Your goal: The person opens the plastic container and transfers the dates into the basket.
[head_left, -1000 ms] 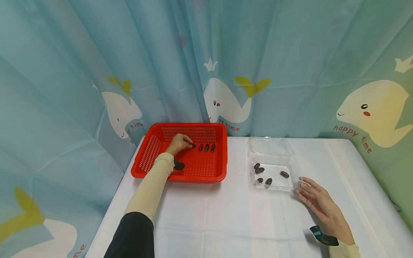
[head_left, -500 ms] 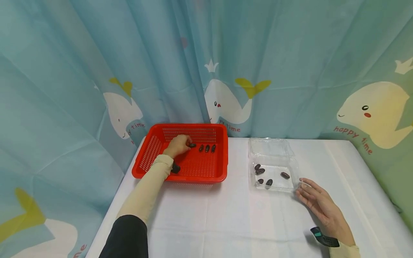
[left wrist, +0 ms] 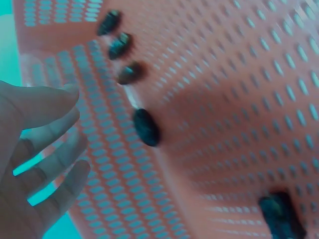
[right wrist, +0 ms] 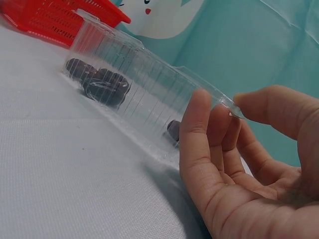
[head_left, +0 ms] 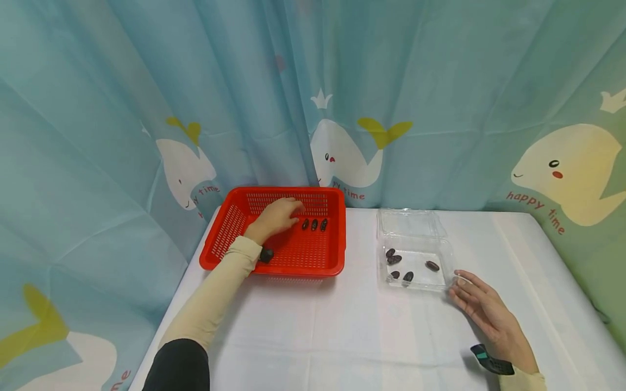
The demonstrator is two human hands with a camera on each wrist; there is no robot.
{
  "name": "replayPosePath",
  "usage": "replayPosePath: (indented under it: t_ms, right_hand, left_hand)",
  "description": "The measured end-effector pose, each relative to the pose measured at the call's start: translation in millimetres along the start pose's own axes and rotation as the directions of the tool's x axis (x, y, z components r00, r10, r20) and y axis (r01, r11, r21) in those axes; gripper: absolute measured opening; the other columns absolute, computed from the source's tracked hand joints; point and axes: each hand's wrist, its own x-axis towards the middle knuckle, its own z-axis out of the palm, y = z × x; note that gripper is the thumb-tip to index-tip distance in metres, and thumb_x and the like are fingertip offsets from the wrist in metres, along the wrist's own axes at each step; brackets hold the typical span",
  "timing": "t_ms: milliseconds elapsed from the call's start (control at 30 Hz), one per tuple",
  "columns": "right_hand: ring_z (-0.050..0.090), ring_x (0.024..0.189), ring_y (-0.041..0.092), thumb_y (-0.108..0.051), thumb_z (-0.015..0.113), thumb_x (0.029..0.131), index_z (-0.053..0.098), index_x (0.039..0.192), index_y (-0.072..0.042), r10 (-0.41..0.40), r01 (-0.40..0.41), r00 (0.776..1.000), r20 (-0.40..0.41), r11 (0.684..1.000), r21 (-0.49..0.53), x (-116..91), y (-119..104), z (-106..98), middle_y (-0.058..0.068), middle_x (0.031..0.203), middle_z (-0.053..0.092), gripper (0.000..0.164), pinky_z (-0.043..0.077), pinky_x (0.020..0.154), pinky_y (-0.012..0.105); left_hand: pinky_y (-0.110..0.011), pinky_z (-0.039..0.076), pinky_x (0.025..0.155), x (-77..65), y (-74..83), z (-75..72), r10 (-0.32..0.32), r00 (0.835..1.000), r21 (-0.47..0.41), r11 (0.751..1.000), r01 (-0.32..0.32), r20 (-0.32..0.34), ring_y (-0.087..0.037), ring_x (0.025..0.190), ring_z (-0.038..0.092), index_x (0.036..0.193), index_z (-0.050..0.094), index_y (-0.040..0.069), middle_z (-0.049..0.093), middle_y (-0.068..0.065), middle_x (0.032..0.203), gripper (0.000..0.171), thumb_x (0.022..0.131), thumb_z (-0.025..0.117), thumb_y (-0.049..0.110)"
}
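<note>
My left hand [head_left: 275, 218] hovers inside the red plastic basket [head_left: 298, 269], its fingers spread loosely and holding nothing. In the left wrist view a dark date [left wrist: 146, 127] lies on the basket floor just beyond the fingertips, in line with three more dates [left wrist: 120, 46]. Another dark, oblong piece [left wrist: 281, 215] lies apart from that row, and the arm hides it in the head view. My right hand [head_left: 489, 312] pinches the near right corner of a clear plastic clamshell box [head_left: 415, 256] between thumb and fingers. Several dates [head_left: 432, 265] lie in that box.
A white cloth covers the table [head_left: 352, 336]. The box's clear lid [head_left: 409, 222] lies folded back toward the curtain [head_left: 440, 108], which hangs behind the table and along its sides.
My left hand has let go of a date in the basket and lifted away from it, its fingers loosening. The right hand and the box have stayed put.
</note>
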Motion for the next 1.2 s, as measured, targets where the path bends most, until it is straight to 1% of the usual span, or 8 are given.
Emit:
replayPosePath:
  t_ms: [133, 400, 467, 600, 800, 933, 1067, 1200]
  right_hand:
    - [0.068, 0.101, 0.006, -0.01, 0.05, 0.11, 0.067, 0.117, -0.032, -0.001, 0.001, 1.0, -0.013, 1.0, -0.01, 1.7, 0.5, 0.3, -0.007, 0.114, 0.064, 0.029, 0.06, 0.093, 0.023]
    - [0.068, 0.1, 0.007, -0.008, 0.048, 0.11, 0.068, 0.118, -0.029, -0.029, 0.029, 1.0, 0.008, 1.0, -0.004, 1.7, 1.6, 0.0, -0.006, 0.115, 0.064, 0.03, 0.06, 0.092, 0.023]
    - [0.068, 0.1, 0.007, -0.008, 0.048, 0.11, 0.068, 0.118, -0.03, -0.039, 0.039, 0.999, 0.009, 0.999, -0.018, 1.7, 2.1, -0.1, -0.006, 0.115, 0.064, 0.03, 0.06, 0.092, 0.023]
    - [0.069, 0.1, 0.006, -0.008, 0.049, 0.11, 0.068, 0.118, -0.03, -0.046, 0.046, 0.999, 0.004, 0.998, -0.038, 1.8, 2.4, 0.1, -0.006, 0.114, 0.064, 0.03, 0.06, 0.092, 0.022]
    - [0.069, 0.1, 0.006, -0.009, 0.05, 0.11, 0.068, 0.117, -0.031, -0.034, 0.033, 0.999, -0.004, 0.999, -0.042, 2.0, 1.1, 0.6, -0.007, 0.114, 0.064, 0.03, 0.06, 0.092, 0.022]
    - [0.069, 0.1, 0.005, -0.009, 0.05, 0.11, 0.069, 0.117, -0.031, -0.03, 0.029, 1.0, -0.009, 0.999, -0.038, 1.1, 0.6, 1.4, -0.007, 0.113, 0.065, 0.03, 0.06, 0.093, 0.022]
    - [0.069, 0.101, 0.006, -0.009, 0.051, 0.109, 0.067, 0.118, -0.031, -0.023, 0.023, 1.0, -0.013, 0.999, -0.027, 0.1, 0.5, 2.1, -0.008, 0.114, 0.065, 0.029, 0.06, 0.093, 0.022]
    - [0.07, 0.102, 0.007, -0.008, 0.05, 0.109, 0.066, 0.117, -0.031, -0.016, 0.016, 1.0, -0.005, 1.0, 0.003, -0.4, 0.4, 2.5, -0.007, 0.114, 0.065, 0.029, 0.06, 0.093, 0.023]
  left_hand:
    - [-0.044, 0.055, 0.106, -2.1, 14.4, -7.0, 0.034, 0.999, 0.01, 0.999, -0.034, -0.012, -0.029, 0.121, 0.066, 0.129, 0.07, 0.008, 0.07, -0.01, 0.129, 0.032, 0.097, 0.073, 0.012]
    - [-0.041, 0.055, 0.106, -5.4, 37.6, -15.2, 0.065, 0.997, -0.018, 0.998, -0.066, -0.028, -0.026, 0.119, 0.066, 0.127, 0.071, 0.01, 0.07, -0.006, 0.126, 0.029, 0.098, 0.072, 0.011]
    - [-0.041, 0.056, 0.106, -5.9, 42.4, -16.7, 0.07, 0.997, -0.034, 0.997, -0.071, -0.032, -0.025, 0.118, 0.065, 0.127, 0.071, 0.011, 0.07, -0.006, 0.126, 0.029, 0.098, 0.072, 0.011]
    - [-0.039, 0.056, 0.104, -7.0, 52.6, -19.7, 0.083, 0.996, -0.097, 0.991, -0.087, -0.044, -0.022, 0.115, 0.066, 0.126, 0.072, 0.011, 0.07, -0.004, 0.123, 0.029, 0.097, 0.073, 0.01]
    - [-0.035, 0.057, 0.099, -10.7, 73.2, -26.3, 0.112, 0.992, -0.205, 0.971, -0.122, -0.061, -0.019, 0.108, 0.065, 0.124, 0.073, 0.011, 0.071, -0.004, 0.119, 0.026, 0.097, 0.072, 0.011]
    - [-0.034, 0.057, 0.095, -13.5, 88.4, -28.7, 0.135, 0.989, -0.263, 0.954, -0.145, -0.056, -0.021, 0.107, 0.066, 0.124, 0.072, 0.011, 0.071, -0.004, 0.118, 0.026, 0.098, 0.072, 0.011]
    - [-0.033, 0.056, 0.094, -15.4, 102.0, -29.0, 0.158, 0.986, -0.311, 0.936, -0.165, -0.046, -0.019, 0.108, 0.066, 0.126, 0.07, 0.013, 0.071, -0.003, 0.122, 0.028, 0.098, 0.072, 0.013]
    - [-0.032, 0.056, 0.096, -17.2, 114.3, -26.6, 0.172, 0.983, -0.351, 0.919, -0.181, -0.057, -0.018, 0.109, 0.067, 0.127, 0.07, 0.014, 0.072, -0.003, 0.123, 0.029, 0.098, 0.072, 0.013]
